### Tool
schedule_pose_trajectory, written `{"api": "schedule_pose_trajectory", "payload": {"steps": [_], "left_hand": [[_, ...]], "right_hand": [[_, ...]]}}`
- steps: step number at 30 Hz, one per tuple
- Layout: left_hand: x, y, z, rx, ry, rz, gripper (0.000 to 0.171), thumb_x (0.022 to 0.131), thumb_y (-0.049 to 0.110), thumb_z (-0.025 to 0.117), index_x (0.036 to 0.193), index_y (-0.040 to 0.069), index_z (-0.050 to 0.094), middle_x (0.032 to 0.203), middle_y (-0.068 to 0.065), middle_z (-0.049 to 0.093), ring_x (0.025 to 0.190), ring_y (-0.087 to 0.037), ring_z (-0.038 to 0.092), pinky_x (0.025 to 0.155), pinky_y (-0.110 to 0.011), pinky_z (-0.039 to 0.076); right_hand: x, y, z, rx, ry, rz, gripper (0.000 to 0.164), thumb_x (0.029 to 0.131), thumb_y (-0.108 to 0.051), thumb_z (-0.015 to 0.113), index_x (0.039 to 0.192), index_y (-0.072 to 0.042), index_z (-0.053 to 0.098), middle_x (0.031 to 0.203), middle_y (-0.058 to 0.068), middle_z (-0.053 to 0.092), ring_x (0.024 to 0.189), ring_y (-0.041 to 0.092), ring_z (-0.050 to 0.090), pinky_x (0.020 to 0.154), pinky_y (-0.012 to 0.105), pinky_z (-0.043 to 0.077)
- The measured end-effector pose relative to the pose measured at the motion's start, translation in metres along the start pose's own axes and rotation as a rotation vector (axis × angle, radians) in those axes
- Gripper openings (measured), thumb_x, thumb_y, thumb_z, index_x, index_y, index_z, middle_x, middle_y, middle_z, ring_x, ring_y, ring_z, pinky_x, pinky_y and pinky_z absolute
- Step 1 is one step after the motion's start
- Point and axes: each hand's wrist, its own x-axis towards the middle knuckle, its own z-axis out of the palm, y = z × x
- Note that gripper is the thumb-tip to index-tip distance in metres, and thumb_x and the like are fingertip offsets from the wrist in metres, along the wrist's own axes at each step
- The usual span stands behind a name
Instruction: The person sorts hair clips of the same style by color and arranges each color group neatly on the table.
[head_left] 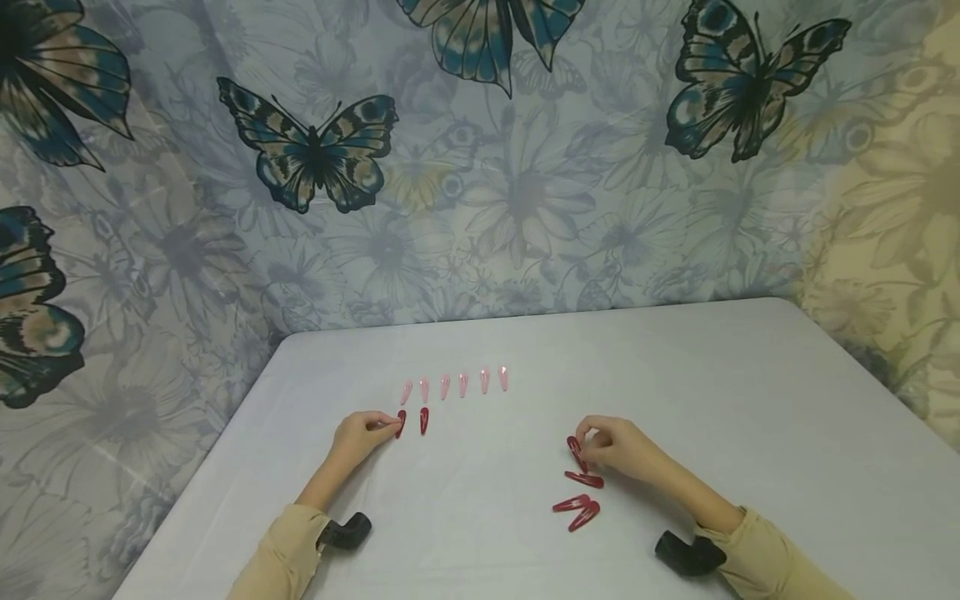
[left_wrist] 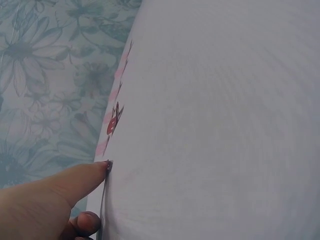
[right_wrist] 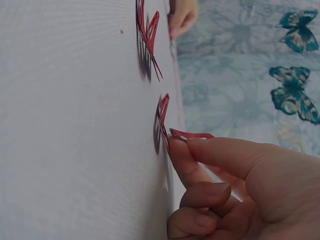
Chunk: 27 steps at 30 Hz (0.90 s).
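Note:
On the left, my left hand [head_left: 365, 437] has its thumb and fingertips on a dark red snap hair clip [head_left: 401, 423], pinching it at the table surface; in the left wrist view the thumb mostly hides this clip. Just right of it lies a second red clip [head_left: 424, 421]. My right hand [head_left: 622, 446] pinches another red clip [right_wrist: 197, 135] between thumb and index finger, its other fingers curled. Close below that hand, a red clip [head_left: 584, 479] lies on the table. Nearer the front, two more red clips [head_left: 572, 503] overlap.
Several pink snap clips [head_left: 463, 384] form a row behind the red ones. All lie on a white-covered table [head_left: 480, 533], whose far edge meets a butterfly-patterned cloth backdrop [head_left: 525, 208]. A black wrist device [head_left: 348, 532] sits at the left cuff, another [head_left: 688, 554] at the right.

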Motion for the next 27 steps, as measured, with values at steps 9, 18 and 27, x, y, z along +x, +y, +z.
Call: {"api": "schedule_pose_trajectory", "payload": {"steps": [9, 18, 27], "left_hand": [[0.001, 0.002, 0.0, 0.004, -0.01, 0.003, 0.011, 0.077, 0.024, 0.07, 0.079, 0.013, 0.072, 0.084, -0.002, 0.065, 0.073, -0.016, 0.052, 0.066, -0.034, 0.037], [0.002, 0.002, -0.002, 0.006, -0.018, -0.001, 0.013, 0.077, 0.025, 0.07, 0.079, 0.012, 0.072, 0.079, 0.001, 0.063, 0.07, -0.015, 0.049, 0.065, -0.033, 0.036], [0.0, 0.001, -0.002, 0.003, -0.023, -0.002, 0.013, 0.078, 0.026, 0.07, 0.079, 0.013, 0.072, 0.082, -0.001, 0.064, 0.072, -0.015, 0.052, 0.067, -0.035, 0.038]], "right_hand": [[0.001, -0.003, -0.004, 0.097, 0.0, 0.044, 0.013, 0.079, 0.002, 0.061, 0.088, -0.002, 0.054, 0.064, 0.006, 0.06, 0.053, 0.012, 0.044, 0.049, 0.023, 0.034], [0.011, -0.005, -0.01, 0.158, 0.001, 0.109, 0.012, 0.08, -0.002, 0.061, 0.089, 0.0, 0.053, 0.064, 0.01, 0.06, 0.054, 0.016, 0.045, 0.05, 0.025, 0.035], [0.025, -0.007, -0.007, 0.161, -0.021, 0.117, 0.012, 0.081, -0.004, 0.064, 0.087, -0.001, 0.055, 0.066, 0.008, 0.063, 0.065, 0.023, 0.056, 0.055, 0.028, 0.035]]}}
